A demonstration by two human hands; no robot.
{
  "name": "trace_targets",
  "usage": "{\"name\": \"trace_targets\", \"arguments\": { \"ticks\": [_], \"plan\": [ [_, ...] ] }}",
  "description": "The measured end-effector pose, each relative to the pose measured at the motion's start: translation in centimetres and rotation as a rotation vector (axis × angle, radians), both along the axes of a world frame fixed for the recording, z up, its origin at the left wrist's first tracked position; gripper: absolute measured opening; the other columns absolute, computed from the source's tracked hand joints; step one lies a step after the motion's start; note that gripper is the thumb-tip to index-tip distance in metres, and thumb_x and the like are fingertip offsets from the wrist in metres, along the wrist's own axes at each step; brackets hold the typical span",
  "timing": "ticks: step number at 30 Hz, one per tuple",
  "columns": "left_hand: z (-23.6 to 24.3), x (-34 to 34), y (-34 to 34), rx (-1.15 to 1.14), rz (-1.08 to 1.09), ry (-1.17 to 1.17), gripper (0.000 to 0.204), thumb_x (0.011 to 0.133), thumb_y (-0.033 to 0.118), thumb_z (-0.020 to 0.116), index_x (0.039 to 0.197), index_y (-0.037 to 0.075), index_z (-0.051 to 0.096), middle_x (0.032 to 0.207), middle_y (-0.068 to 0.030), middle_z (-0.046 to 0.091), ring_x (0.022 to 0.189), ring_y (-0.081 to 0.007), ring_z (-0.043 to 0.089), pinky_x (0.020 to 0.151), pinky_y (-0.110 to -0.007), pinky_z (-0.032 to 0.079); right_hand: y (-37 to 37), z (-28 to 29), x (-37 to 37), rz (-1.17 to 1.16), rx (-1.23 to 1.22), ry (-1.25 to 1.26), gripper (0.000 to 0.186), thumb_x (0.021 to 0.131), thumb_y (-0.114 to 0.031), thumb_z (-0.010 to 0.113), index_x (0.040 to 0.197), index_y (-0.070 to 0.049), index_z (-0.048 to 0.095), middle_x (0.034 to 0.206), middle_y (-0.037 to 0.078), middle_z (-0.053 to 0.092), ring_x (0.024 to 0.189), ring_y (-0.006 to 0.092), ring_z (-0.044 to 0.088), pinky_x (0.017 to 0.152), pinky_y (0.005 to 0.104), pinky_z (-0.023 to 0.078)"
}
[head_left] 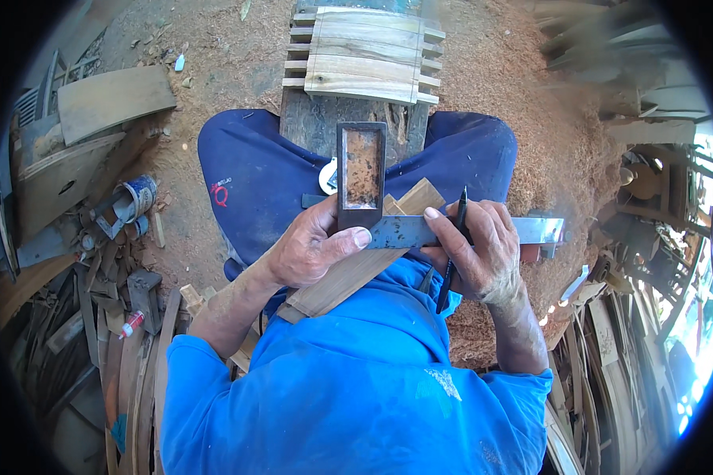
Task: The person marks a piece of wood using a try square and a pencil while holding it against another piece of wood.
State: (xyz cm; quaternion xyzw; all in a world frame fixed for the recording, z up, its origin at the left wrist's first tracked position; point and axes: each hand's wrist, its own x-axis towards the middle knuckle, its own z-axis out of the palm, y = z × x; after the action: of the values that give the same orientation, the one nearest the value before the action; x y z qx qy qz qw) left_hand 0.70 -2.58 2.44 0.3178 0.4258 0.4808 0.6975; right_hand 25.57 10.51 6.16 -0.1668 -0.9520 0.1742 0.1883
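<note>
A try square (pixel 396 231), with a dark rectangular stock and steel blade, lies across an angled wooden board (pixel 337 283) over my lap. My left hand (pixel 313 249) grips the square at the lower end of its stock, thumb pressed there. In my right hand (pixel 479 245), a black pencil or pen (pixel 449 281) stands between closed fingers, while the fingertips also touch the blade. The board's upper end shows above the blade; part of it is hidden by my hands and the square. A small round white object (pixel 328 176) sits just left of the stock.
Beyond my knees, a curved slatted piece with projecting tenons (pixel 364 55) rests on a worn plank (pixel 309 119). Wood offcuts (pixel 115 103) crowd both sides, with a paint bucket (pixel 135 198) and small red-and-white bottle (pixel 132 323) at left. Sawdust (pixel 550 158) covers the ground.
</note>
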Motion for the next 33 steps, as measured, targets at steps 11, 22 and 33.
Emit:
{"name": "trace_targets", "arguments": {
  "ticks": [11, 22, 33],
  "plan": [
    [0.4, 0.3, 0.6, -0.018, 0.002, 0.079, 0.044, 0.107, 0.031, 0.056, 0.138, 0.000, 0.052, 0.124, -0.0087, 0.064, 0.117, -0.0150, 0.059, 0.103, -0.034, 0.046, 0.1, 0.2, -0.1, -0.032, -0.032, -0.034, 0.054, 0.080, -0.031, 0.079, 0.128, -0.008, 0.066, 0.102, 0.010, 0.059, 0.084, 0.0269, 0.062, 0.071, 0.0422, 0.049],
    [0.5, 0.4, 0.6, 0.006, -0.032, 0.140, 0.043, 0.106, 0.029, 0.057, 0.139, 0.001, 0.052, 0.125, -0.0095, 0.064, 0.117, -0.0156, 0.059, 0.103, -0.035, 0.047, 0.1, 0.9, 0.0, -0.046, -0.077, -0.004, 0.049, 0.086, -0.031, 0.076, 0.127, -0.007, 0.067, 0.106, 0.013, 0.060, 0.089, 0.0288, 0.063, 0.077, 0.0444, 0.050],
    [2.9, 0.6, 0.5, 0.065, -0.061, 0.231, 0.043, 0.104, 0.022, 0.061, 0.139, 0.000, 0.050, 0.117, -0.0100, 0.069, 0.107, -0.0136, 0.064, 0.094, -0.032, 0.050, 1.1, 3.9, -2.2, -0.016, -0.758, 0.265, 0.029, 0.075, -0.001, 0.069, 0.104, 0.003, 0.072, 0.085, 0.017, 0.071, 0.075, 0.0296, 0.072, 0.064, 0.0376, 0.057]
  ]
}}
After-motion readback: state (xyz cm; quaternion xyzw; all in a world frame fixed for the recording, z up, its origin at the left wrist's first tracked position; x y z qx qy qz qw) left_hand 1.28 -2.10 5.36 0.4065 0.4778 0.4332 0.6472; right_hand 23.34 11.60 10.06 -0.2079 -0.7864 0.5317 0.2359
